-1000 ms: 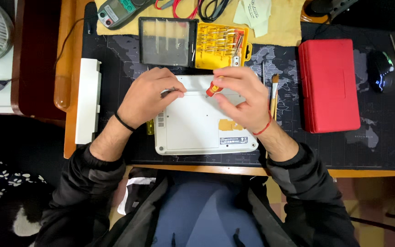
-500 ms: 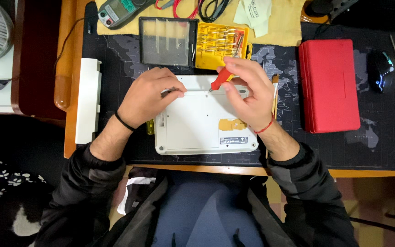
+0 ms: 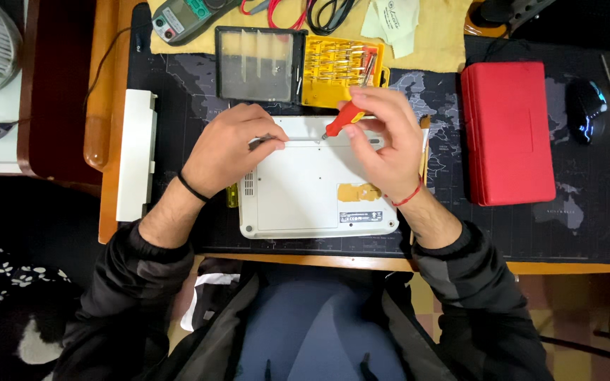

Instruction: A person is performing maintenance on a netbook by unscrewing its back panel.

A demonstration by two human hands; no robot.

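On the dark desk mat, a white laptop (image 3: 312, 187) lies underside-up, tan and black labels near its right edge. The right hand (image 3: 383, 137) grips a red screwdriver (image 3: 344, 118); the left hand (image 3: 231, 148) pinches a thin tool.

Even, fairly bright overhead light, soft shadows, sharp centre, dim corners, slight wide-angle bending at edges.

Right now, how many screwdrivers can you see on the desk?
1 for sure: the red-handled screwdriver in the right hand, tip over the white laptop. The yellow bit case may hold more; too small to tell.
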